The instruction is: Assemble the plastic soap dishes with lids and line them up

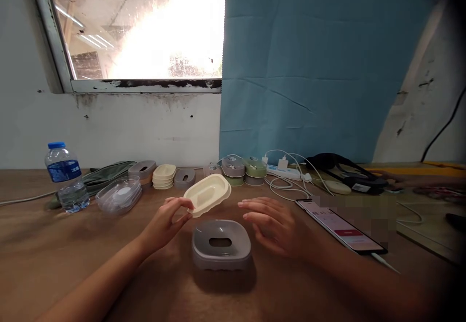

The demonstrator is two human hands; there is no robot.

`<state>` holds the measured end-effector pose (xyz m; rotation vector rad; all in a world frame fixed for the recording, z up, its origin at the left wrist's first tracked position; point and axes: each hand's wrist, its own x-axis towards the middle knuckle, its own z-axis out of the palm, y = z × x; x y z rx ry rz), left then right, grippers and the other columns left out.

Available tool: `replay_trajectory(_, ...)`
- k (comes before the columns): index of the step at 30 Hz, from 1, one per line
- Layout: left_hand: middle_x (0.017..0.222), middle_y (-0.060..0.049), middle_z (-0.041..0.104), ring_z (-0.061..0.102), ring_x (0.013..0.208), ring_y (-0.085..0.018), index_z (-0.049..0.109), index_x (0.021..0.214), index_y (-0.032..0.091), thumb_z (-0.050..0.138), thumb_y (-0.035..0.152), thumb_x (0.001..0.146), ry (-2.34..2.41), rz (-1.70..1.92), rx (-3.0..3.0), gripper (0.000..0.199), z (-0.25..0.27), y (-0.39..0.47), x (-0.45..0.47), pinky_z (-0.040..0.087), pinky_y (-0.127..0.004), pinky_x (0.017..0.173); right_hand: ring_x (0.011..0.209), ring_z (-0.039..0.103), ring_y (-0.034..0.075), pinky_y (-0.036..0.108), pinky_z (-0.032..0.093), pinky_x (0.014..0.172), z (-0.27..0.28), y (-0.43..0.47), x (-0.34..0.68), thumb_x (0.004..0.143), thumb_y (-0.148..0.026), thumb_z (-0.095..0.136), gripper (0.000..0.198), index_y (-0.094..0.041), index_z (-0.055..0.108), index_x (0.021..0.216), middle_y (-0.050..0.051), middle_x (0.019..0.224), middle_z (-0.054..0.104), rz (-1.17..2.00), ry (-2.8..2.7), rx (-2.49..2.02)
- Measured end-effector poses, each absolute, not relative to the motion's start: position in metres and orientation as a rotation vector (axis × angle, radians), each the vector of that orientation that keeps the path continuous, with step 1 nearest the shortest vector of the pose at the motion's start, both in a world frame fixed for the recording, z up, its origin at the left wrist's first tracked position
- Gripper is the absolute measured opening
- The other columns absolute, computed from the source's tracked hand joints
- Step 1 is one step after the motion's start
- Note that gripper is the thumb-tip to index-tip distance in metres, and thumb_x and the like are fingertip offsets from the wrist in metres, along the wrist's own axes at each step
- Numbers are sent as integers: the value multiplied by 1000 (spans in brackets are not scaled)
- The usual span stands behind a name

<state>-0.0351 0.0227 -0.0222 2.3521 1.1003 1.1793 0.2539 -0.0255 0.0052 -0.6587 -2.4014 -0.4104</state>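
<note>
My left hand [168,222] pinches the near left corner of a cream plastic tray [209,193], a shallow oval-cornered piece held tilted in the air. Below it on the table stands a grey box [221,244] with rounded corners, a shiny top and an oblong slot in the middle. To the right of the box hovers my right hand [271,225], its fingers stretched out towards the tray without touching it. Behind, a stack of similar cream trays [164,176] sits beside a small grey slotted piece [185,178].
A water bottle [66,178] and clear plastic containers [119,194] stand at the left. Several grey and green boxes [255,166] line the wall. A power strip [284,171] with white cables lies behind a phone [340,227]. At the far right is a black strapped device [349,174].
</note>
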Motion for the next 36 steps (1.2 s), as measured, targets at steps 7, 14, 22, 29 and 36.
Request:
replay_trajectory(7,88,-2,64,57,85,-19,60,84,24,56,24,71,1147,1087,2269,14,-33,42,-49,42,-27,79,125,33,31,43,32,100,-22,-26,239,62,-41,69,87,-19,27,135,15,139,30,289,-2531,-932)
replay_trajectory(14,79,0,64,57,74,-16,60,80,21,54,18,68,1039,898,2234,14,-37,45,-55,44,-23,70,121,38,30,43,33,99,-44,-15,243,60,-41,71,96,-21,18,138,14,136,34,560,-2335,-906)
replay_trajectory(22,91,-3,64,58,84,-16,59,85,20,55,16,71,814,730,2343,16,-35,24,-34,43,-24,77,116,43,29,41,34,97,-44,-6,254,64,-42,65,85,-21,24,135,13,130,42,420,-2007,-866)
replay_trajectory(29,92,-4,57,53,84,-15,52,77,20,57,21,73,707,727,2481,7,-35,8,-14,42,-23,74,104,49,27,37,41,88,-42,-6,251,61,-34,67,67,-21,38,121,9,117,48,534,-1984,-1032)
replay_trajectory(36,83,-1,48,46,76,-15,41,72,20,64,33,68,937,782,2621,27,-41,12,-19,40,-25,65,112,41,25,36,34,95,-43,-6,248,61,-29,70,62,-21,42,116,8,120,40,535,-2209,-963)
